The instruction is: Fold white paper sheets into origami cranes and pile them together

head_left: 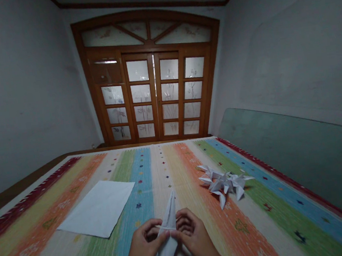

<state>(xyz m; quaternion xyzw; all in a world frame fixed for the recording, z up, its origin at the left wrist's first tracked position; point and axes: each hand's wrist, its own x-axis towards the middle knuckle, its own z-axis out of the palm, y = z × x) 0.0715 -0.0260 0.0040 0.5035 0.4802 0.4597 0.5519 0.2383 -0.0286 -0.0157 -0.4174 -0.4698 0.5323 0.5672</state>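
White sheet [98, 209] lies flat at ten o'clock on the counter's [24, 179] striped cloth [139, 161]. At the dial's centre, left hand [145, 243] and right hand [196, 237] pinch a slim folded paper [169, 248], tip toward glazed doors [157, 117] at twelve. Folded white pieces [226, 182] cluster at two, a pale green panel [285, 147] beyond them.

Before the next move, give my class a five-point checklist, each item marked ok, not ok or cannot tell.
1. Left hand on the folded paper: ok, gripping it.
2. Right hand on it too: ok, from the opposite side.
3. Flat white paper apart from the hands: ok, lying to their left.
4. Folded pieces spread singly: not ok, they are clustered on the right.
5. Folded paper neatly creased where gripped: cannot tell, covered.
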